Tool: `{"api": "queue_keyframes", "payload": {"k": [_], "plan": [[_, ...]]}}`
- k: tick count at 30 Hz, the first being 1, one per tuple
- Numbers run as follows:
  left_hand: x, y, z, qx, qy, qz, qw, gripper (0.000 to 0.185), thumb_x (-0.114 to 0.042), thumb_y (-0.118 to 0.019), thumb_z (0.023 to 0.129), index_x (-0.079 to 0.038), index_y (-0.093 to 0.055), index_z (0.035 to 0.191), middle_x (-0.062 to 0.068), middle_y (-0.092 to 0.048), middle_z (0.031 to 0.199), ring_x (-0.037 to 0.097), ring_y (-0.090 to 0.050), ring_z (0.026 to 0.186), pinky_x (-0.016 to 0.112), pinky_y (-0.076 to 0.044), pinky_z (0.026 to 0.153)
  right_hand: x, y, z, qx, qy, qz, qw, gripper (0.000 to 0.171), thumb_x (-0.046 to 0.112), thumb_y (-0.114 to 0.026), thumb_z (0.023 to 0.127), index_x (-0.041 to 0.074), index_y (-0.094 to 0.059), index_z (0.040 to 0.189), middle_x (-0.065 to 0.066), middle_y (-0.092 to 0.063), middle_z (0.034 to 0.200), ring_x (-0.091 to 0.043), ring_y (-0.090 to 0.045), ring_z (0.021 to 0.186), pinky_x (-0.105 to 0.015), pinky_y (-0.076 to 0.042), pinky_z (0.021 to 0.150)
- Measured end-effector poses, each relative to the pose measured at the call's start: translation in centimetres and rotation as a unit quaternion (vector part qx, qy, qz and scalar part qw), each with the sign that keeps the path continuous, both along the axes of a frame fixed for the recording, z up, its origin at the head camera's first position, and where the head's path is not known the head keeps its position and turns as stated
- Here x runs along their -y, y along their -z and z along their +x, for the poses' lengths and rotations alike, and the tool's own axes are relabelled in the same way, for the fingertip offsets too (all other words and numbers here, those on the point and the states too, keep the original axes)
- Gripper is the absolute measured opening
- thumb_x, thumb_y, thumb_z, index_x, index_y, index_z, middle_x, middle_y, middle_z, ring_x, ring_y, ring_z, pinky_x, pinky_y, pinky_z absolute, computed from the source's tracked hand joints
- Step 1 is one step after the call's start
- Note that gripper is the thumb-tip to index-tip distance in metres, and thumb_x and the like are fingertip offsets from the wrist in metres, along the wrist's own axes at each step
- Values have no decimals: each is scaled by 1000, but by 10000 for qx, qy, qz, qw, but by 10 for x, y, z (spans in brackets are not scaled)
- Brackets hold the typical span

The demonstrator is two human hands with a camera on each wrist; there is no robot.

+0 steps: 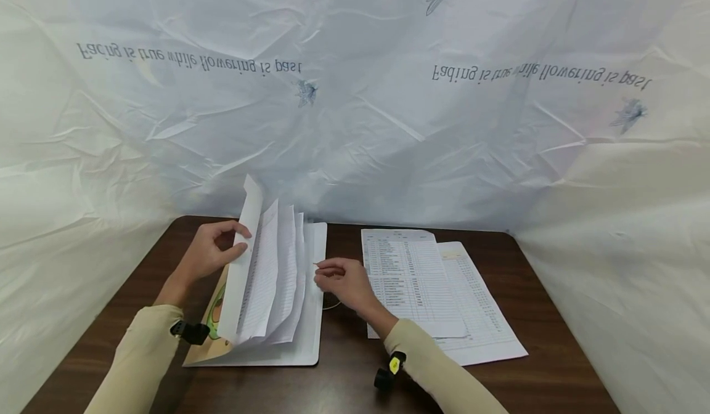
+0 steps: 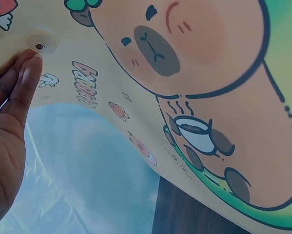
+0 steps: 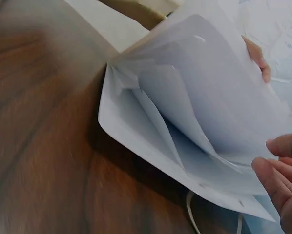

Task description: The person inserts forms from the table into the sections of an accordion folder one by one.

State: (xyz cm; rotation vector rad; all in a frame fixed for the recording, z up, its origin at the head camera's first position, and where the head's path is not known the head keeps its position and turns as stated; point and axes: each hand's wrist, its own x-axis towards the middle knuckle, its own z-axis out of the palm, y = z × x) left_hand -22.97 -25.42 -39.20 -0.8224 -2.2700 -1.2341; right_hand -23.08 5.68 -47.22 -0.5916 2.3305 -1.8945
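A paper folder (image 1: 240, 297) with a cartoon animal cover (image 2: 224, 53) stands partly spread on the dark table, several white sheets (image 1: 285, 260) fanned inside it. My left hand (image 1: 213, 247) pinches the raised cover at its outer edge, close to a round button (image 2: 40, 46). In the right wrist view, that hand's fingertips (image 3: 259, 58) show over the edge. Beside the folder's white back panel (image 1: 314, 315), my right hand (image 1: 346, 281) hovers with loosely bent fingers. Its thumb and index finger are apart in the right wrist view, with nothing seen between them.
Two overlapping printed sheets, the upper one (image 1: 407, 284) and the lower one (image 1: 482, 303), lie on the right of the table (image 1: 549, 334). A thin cord loop (image 3: 191, 209) hangs from the folder's edge. White printed sheeting (image 1: 355, 124) encloses the table's back and sides.
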Motion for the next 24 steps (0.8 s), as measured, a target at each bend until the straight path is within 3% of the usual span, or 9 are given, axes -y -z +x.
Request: {"api": "queue_keyframes", "payload": {"k": [6,11,17,24], "plan": [[1,1,0,-62,78,37,9999,17,13,-70,79,5,-69,94,2,-51,66,6,-39,51,26,-37,48,-34,-8,-7,-468,261,268,9982,34,19,-76,94,2,-71,122,-11,-75,110,-17,-74,91,-32,-59,76],[2,1,-1,-122,123,21,9998,17,13,-69,79,5,-69,94,4,-50,66,8,-39,50,26,-36,47,-69,-13,-16,-724,901,465,9922,31,20,-79,90,9,-74,119,-8,-77,107,-17,-74,89,-30,-59,74],[1,2,-1,-185,145,123,9996,17,13,-69,78,5,-69,93,2,-47,64,7,-38,50,27,-35,47,-112,-13,-23,-890,1584,931,9789,34,26,-80,90,11,-75,120,-4,-77,108,-17,-73,93,-26,-56,77],[-1,3,-1,-168,96,123,9997,16,13,-69,79,6,-69,93,4,-57,73,6,-42,52,25,-39,49,-154,-9,-25,-910,2109,1509,9615,38,30,-80,90,12,-73,123,-6,-75,113,-21,-72,100,-36,-57,85]]}}
